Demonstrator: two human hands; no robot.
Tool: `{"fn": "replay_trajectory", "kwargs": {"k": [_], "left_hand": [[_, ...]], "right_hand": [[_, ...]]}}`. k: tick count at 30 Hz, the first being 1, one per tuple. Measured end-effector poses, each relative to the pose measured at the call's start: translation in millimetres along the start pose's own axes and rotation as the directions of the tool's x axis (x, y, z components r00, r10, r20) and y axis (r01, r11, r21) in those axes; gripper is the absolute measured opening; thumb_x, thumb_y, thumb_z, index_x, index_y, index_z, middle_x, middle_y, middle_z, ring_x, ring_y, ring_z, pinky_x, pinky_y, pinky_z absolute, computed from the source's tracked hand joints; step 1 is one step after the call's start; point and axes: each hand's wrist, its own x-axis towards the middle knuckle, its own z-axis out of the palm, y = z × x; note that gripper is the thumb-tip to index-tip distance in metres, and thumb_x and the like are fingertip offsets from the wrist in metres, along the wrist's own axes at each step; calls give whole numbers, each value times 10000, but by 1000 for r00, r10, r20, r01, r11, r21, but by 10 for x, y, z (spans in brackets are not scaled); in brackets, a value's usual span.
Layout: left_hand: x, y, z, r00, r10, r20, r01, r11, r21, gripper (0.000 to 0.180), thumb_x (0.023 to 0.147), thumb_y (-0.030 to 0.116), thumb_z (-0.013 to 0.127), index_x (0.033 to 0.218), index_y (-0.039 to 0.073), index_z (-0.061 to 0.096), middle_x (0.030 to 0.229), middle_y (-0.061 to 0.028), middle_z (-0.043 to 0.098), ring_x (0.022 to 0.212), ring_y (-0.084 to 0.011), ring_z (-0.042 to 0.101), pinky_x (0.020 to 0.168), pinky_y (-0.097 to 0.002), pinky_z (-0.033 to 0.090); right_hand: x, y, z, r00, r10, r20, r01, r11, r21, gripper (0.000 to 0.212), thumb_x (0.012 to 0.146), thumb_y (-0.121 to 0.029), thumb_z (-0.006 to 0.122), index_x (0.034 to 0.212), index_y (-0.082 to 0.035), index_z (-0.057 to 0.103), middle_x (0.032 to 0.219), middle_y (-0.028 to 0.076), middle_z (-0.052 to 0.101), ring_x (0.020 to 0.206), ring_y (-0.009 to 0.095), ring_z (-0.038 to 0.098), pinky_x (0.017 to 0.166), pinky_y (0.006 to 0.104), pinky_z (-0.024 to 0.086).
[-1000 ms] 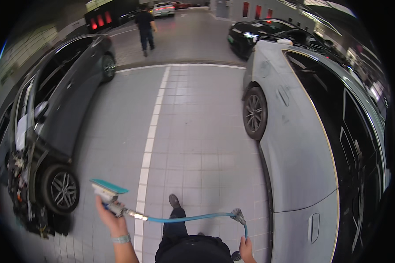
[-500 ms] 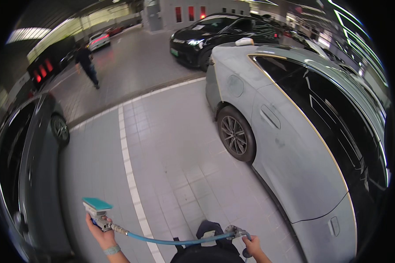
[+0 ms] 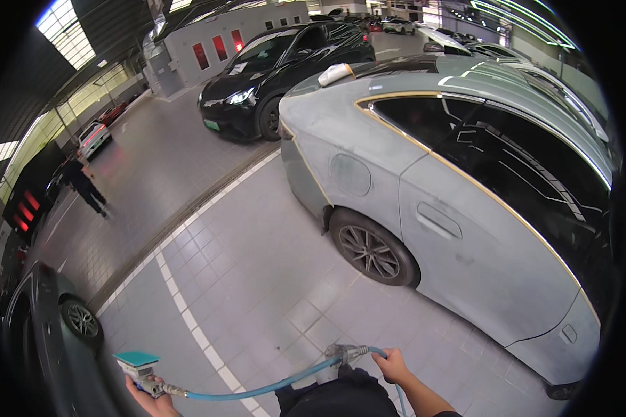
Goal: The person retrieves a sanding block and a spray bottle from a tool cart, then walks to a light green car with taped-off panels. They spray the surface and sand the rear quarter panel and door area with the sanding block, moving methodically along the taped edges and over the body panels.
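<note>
At the lower left, my left hand [image 3: 145, 402] is closed around an air sander [image 3: 140, 377] with its flat green pad [image 3: 137, 358] facing up. From the sander's metal fitting, a blue air hose [image 3: 257, 394] runs right, across my body. My right hand [image 3: 394, 366] grips that hose just beyond a grey metal-and-plastic coupling [image 3: 346, 353]. To my right stands a car [image 3: 494, 278] with dull grey, patchy body panels. Yellow masking tape [image 3: 497, 193] borders its dark side windows. Neither hand touches the car.
A white roll-like item [image 3: 335, 75] lies on the grey car's rear. Beyond it is a black car [image 3: 257, 83] with lit headlights. A dark car [image 3: 45, 333] stands left. A person [image 3: 83, 184] walks at far left. White lines [image 3: 195, 330] mark the tiled floor.
My view has swung right and up, bringing more of the grey car in. Both hands keep their hold on the sander and hose; my right forearm now shows more.
</note>
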Motion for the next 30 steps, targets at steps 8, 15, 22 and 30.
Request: {"fn": "replay_trajectory", "kwargs": {"k": [8, 15, 22, 30], "left_hand": [[2661, -392, 1509, 996, 34, 88, -42, 995, 87, 334, 971, 471, 719, 1069, 155, 679, 883, -12, 680, 662, -140, 590, 599, -289, 457], [4403, -767, 3919, 951, 65, 301, -101, 989, 104, 346, 984, 467, 720, 1116, 153, 659, 878, -13, 656, 668, -135, 573, 592, -287, 463], [4975, -1488, 6216, 816, -13, 577, -94, 983, 156, 335, 1001, 447, 707, 1166, 161, 653, 875, -8, 662, 655, -114, 602, 568, -270, 481], [4870, -2443, 8140, 706, -168, 688, -49, 958, 283, 324, 1000, 466, 689, 1123, 171, 639, 816, 6, 653, 603, -94, 596, 496, -279, 486]], "right_hand": [[1321, -602, 747, 985, -139, -106, 85, 910, -406, 306, 900, -321, 719, 746, -58, 703, 657, 196, 651, 593, 420, 634, 580, 488, 520], [2289, -1657, 1700, 894, -115, -434, -94, 897, -431, 298, 856, -394, 752, 771, -109, 730, 684, 173, 681, 686, 437, 684, 624, 517, 565], [2759, -1488, 2252, 969, 8, -246, -158, 787, -597, 350, 876, -512, 789, 875, -163, 768, 910, 95, 766, 883, 354, 732, 765, 482, 578], [3269, -1310, 1802, 961, 271, 46, -272, 915, 298, 666, 846, -417, 884, 1333, -38, 633, 1039, 157, 748, 989, 271, 727, 869, 373, 574]]}}
